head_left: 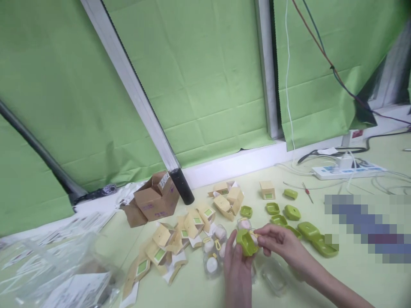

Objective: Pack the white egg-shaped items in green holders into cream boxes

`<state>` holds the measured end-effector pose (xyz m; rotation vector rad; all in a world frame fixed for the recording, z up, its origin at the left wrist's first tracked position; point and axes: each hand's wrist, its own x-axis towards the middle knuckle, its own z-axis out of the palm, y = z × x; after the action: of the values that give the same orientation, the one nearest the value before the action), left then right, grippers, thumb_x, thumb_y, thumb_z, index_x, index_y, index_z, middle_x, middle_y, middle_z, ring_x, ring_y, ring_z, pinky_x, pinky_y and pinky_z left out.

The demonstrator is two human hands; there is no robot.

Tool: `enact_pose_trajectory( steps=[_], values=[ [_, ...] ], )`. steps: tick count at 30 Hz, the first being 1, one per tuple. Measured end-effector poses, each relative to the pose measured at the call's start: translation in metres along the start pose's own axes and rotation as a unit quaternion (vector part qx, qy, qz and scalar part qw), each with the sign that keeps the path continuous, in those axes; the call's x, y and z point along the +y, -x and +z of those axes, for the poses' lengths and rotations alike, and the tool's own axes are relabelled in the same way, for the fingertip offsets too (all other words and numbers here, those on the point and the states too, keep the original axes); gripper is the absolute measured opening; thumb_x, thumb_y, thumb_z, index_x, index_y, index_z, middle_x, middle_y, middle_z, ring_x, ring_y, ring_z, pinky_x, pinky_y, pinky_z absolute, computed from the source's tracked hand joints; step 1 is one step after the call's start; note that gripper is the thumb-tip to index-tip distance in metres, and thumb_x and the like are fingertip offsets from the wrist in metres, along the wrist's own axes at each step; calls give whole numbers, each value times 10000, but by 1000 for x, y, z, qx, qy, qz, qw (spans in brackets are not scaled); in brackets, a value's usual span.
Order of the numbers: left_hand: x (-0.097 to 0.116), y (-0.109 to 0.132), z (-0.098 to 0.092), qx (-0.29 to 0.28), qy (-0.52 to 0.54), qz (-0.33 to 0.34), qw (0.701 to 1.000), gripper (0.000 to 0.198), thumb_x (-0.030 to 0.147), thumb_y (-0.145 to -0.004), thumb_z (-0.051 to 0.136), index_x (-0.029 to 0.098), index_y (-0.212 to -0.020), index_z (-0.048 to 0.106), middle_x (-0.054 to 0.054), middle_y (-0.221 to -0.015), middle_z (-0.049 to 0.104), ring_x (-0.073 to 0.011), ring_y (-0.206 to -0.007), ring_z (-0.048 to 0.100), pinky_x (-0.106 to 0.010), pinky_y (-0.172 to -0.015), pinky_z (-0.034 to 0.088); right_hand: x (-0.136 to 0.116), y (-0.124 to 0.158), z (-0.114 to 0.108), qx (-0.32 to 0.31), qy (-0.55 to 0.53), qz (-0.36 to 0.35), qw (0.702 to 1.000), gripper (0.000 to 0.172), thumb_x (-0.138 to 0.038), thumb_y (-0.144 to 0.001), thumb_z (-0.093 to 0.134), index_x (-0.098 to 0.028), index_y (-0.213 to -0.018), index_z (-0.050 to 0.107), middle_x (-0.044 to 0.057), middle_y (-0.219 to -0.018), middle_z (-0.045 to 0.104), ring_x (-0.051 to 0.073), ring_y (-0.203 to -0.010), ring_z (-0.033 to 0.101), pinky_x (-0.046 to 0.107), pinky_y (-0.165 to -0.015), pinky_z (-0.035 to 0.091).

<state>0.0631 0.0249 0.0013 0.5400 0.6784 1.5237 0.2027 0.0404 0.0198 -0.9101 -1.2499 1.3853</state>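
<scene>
My left hand (238, 267) grips a small green plastic case (246, 243), with the hollow side tilted up. At its right edge, my right hand (279, 240) pinches with thumb and forefinger beside a bit of yellow; what lies between the fingertips is too small to make out. Left of my hands sit several clear plastic packs with white round items (212, 264) and yellow loops (218, 244). An empty clear plastic tray (274, 276) lies below my right hand. More green cases (292, 212) are spread on the table behind and right of it.
Several opened tan paper boxes (162, 236) lie left of centre. Behind them are a brown carton (157, 201) and a black cylinder (182, 187). A plastic bag (73, 273) covers the left. A red-handled tool (307, 192) and power strip (348, 170) lie at right.
</scene>
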Motion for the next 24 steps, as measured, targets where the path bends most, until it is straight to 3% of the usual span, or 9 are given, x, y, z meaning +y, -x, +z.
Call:
enact_pose_trajectory(
  steps=[3,7,11,14,19,24],
  values=[
    [-4,1,-4,4,-30,-14,999,325,358,-641,759,158,-894,712,-110,-920,720,-249,-937,646,-359,-854,492,0,1,0,19,7,-12,1000,320,-421,-683,724,-185,-891,666,24,-760,660,181,-728,625,311,-689,509],
    [-8,4,-5,36,-51,-46,997,299,384,-635,756,157,-828,730,-124,-907,728,-251,-875,665,-349,-787,524,-4,5,0,48,106,-48,992,212,-395,-714,701,-201,-792,666,40,-764,685,204,-729,635,344,-698,514],
    [-16,9,0,23,-72,-29,997,283,387,-644,748,153,-802,735,-117,-895,729,-240,-875,660,-332,-802,525,-2,9,2,86,270,-164,945,113,-318,-809,611,-246,-739,663,29,-756,702,211,-723,593,383,-723,457],
    [-23,12,1,26,-54,-22,998,239,359,-643,752,168,-788,734,-101,-895,730,-236,-896,657,-325,-813,526,0,11,2,72,320,-218,919,117,-260,-851,561,-255,-778,653,25,-763,713,202,-702,594,397,-744,428],
    [-28,15,-2,45,-27,-33,998,246,338,-632,763,173,-813,734,-108,-915,729,-247,-920,656,-335,-824,522,-3,14,3,19,362,-222,905,171,-227,-884,495,-238,-836,658,33,-726,695,190,-669,568,336,-630,428],
    [-28,16,-1,47,-28,-29,998,301,362,-640,755,143,-844,727,-132,-914,720,-269,-933,648,-355,-819,518,-5,17,5,29,374,-217,901,186,-242,-897,470,-229,-842,647,33,-679,656,187,-644,543,315,-587,420]
  ],
)
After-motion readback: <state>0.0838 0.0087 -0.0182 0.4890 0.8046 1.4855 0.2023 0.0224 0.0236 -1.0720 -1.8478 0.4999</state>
